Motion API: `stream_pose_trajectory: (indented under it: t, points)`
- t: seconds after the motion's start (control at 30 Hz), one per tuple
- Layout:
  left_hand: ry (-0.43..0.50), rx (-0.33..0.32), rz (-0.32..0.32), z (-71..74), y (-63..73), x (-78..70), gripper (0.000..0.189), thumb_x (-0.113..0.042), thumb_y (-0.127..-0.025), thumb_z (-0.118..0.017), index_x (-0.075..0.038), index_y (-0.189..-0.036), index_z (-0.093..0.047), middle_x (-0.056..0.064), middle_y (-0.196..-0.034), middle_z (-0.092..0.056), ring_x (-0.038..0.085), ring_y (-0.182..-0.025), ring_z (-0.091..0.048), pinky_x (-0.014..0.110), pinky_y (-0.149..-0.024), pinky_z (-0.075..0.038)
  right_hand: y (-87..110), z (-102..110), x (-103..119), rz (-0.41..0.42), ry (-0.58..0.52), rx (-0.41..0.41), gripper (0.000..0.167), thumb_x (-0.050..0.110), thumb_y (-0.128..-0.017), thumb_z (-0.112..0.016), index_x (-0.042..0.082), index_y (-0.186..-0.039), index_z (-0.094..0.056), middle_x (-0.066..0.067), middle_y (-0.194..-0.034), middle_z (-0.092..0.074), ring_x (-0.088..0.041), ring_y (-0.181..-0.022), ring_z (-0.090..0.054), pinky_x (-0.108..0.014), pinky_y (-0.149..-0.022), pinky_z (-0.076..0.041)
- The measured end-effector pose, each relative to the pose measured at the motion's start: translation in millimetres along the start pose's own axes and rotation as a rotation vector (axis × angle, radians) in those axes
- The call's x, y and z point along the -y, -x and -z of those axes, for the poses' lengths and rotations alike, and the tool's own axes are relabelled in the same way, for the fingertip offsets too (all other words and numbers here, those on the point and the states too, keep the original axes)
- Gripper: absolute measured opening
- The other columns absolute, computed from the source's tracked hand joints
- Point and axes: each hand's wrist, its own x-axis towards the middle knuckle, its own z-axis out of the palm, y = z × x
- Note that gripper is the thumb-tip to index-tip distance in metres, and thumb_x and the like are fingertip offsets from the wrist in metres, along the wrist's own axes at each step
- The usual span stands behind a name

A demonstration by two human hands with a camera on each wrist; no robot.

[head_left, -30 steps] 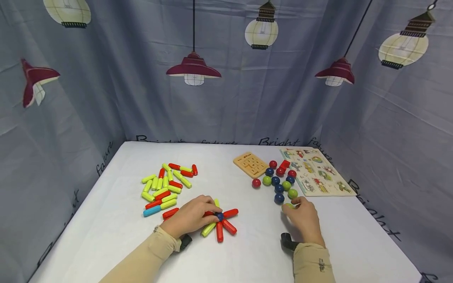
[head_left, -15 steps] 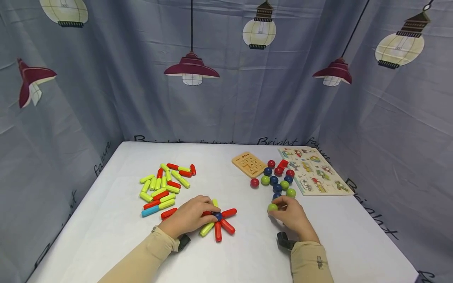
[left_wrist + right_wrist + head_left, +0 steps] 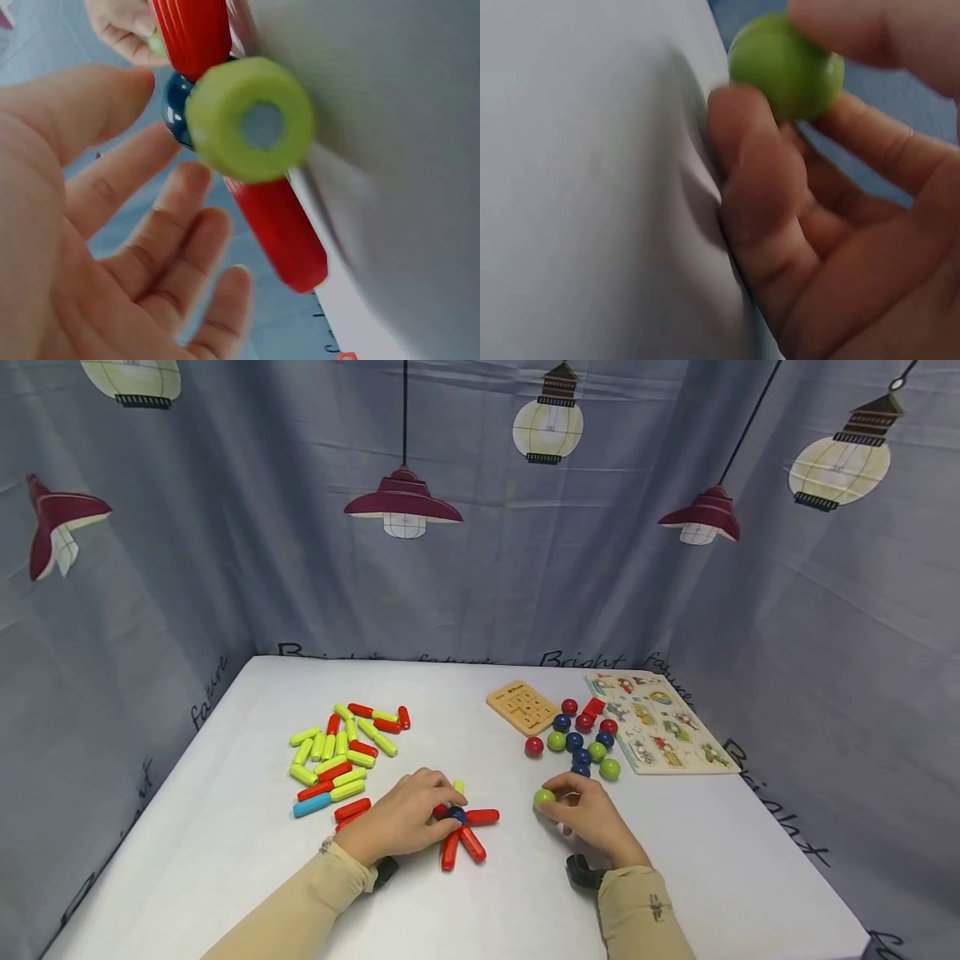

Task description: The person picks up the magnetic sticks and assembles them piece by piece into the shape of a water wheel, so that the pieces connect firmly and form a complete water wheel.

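Note:
My left hand pinches a dark blue ball between thumb and fingertips. Around that ball, red rods and a yellow-green rod spread out like a star. In the left wrist view a yellow-green rod points its round end, with a grey centre, at the camera, partly covering the blue ball. My right hand holds a green ball by thumb and fingers, right of the star. Its grip on the green ball shows close up in the right wrist view, close over the white tabletop.
Loose yellow-green and red rods lie at the left, with one blue rod among them. Several red, blue and green balls sit at the right, beside a wooden number board and a picture board.
My right hand has carried the green ball left from the ball group toward the star. The left hand keeps its hold on the blue ball, and the star has turned slightly clockwise.

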Motion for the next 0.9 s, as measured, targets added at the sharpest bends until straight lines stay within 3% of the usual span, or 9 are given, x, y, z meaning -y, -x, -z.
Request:
stream_pose_trajectory:
  t: [0.2,0.3,0.47,0.63,0.77,0.9]
  points:
    - [-0.070,-0.039,0.023,0.4,-5.8,-11.5,0.029,-0.035,-0.096,-0.074,-0.019,-0.120,-0.077,-0.004,-0.108,-0.065,0.014,-0.101,-0.054,0.034,-0.086,-0.049,-7.1,-19,2,0.161,-0.101,0.190,0.033,0.023,-0.089,-0.082,0.012,-0.117,-0.070,-0.009,-0.105,-0.071,-0.020,-0.071,-0.061,-0.027,-0.058,-0.052]
    - [-0.111,-0.053,0.042,-6.5,-12.8,-16.4,0.029,-0.038,-0.095,-0.074,-0.019,-0.115,-0.080,-0.006,-0.102,-0.064,0.013,-0.096,-0.054,0.031,-0.082,-0.047,-8.1,-25,3,0.199,-0.132,0.253,0.035,0.023,-0.090,-0.082,0.010,-0.119,-0.069,-0.011,-0.107,-0.072,-0.018,-0.073,-0.062,-0.026,-0.060,-0.053]
    - [-0.118,-0.052,0.094,-19.5,-21.1,-19.7,0.029,-0.043,-0.093,-0.076,-0.018,-0.105,-0.082,-0.005,-0.100,-0.060,0.013,-0.100,-0.050,0.033,-0.087,-0.045,-5.3,-28,4,0.195,-0.141,0.250,0.034,0.020,-0.089,-0.081,0.009,-0.119,-0.069,-0.011,-0.108,-0.071,-0.017,-0.075,-0.062,-0.025,-0.060,-0.053]
    - [-0.006,-0.053,0.160,-23.3,-23.8,-20.5,0.017,-0.036,-0.093,-0.077,-0.019,-0.093,-0.080,-0.003,-0.104,-0.060,0.020,-0.111,-0.050,0.041,-0.094,-0.043,-4.3,-27,5,0.208,-0.127,0.239,0.034,0.020,-0.090,-0.081,0.009,-0.120,-0.069,-0.011,-0.107,-0.071,-0.018,-0.076,-0.062,-0.025,-0.060,-0.053]
    - [0.080,-0.048,0.207,-26.3,-23.9,-19.4,0.015,-0.033,-0.095,-0.075,-0.018,-0.095,-0.076,-0.004,-0.104,-0.060,0.021,-0.114,-0.050,0.041,-0.094,-0.043,-3.8,-28,5,0.219,-0.136,0.231,0.034,0.020,-0.090,-0.081,0.010,-0.120,-0.069,-0.011,-0.108,-0.071,-0.018,-0.077,-0.063,-0.026,-0.061,-0.054]
    - [0.112,-0.033,0.210,-27.4,-22.8,-19.1,0.017,-0.034,-0.097,-0.072,-0.017,-0.101,-0.074,-0.005,-0.105,-0.060,0.020,-0.115,-0.051,0.040,-0.096,-0.043,-2.4,-29,5,0.224,-0.158,0.243,0.036,0.021,-0.090,-0.081,0.010,-0.122,-0.069,-0.010,-0.113,-0.072,-0.018,-0.082,-0.067,-0.027,-0.065,-0.056]
